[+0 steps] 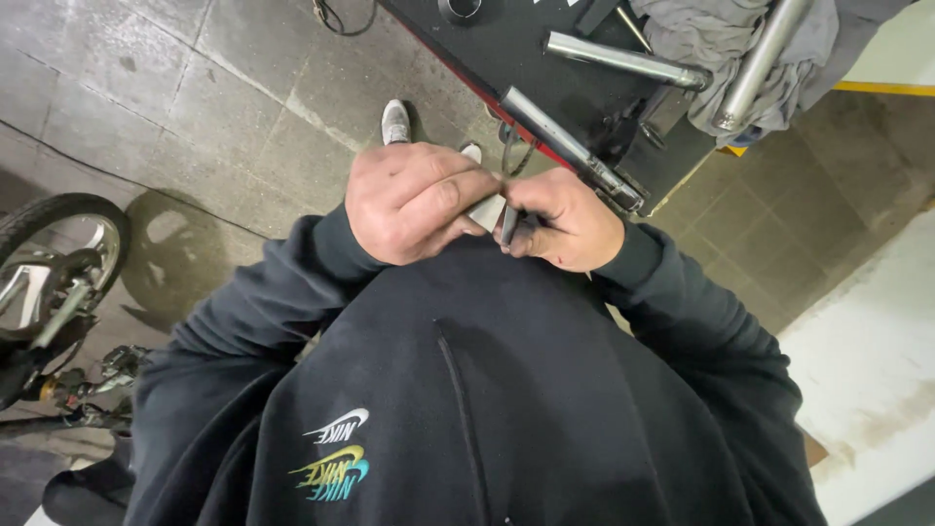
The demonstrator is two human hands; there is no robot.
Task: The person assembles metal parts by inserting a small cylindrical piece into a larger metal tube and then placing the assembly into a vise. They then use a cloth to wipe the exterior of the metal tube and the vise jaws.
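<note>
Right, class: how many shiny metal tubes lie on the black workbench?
3. One shiny metal tube lies across the black workbench, one along its near edge, one on the grey cloth. Others may be out of frame.

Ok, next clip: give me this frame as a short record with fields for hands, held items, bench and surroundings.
left hand: left hand closed over a small pale flat piece, fingers curled
right hand: right hand gripping a thin dark tool
bench: black worktop with metal tubes and a grey cloth
surroundings: bicycle wheel at the left, tiled floor
clothing: dark hooded top
</note>
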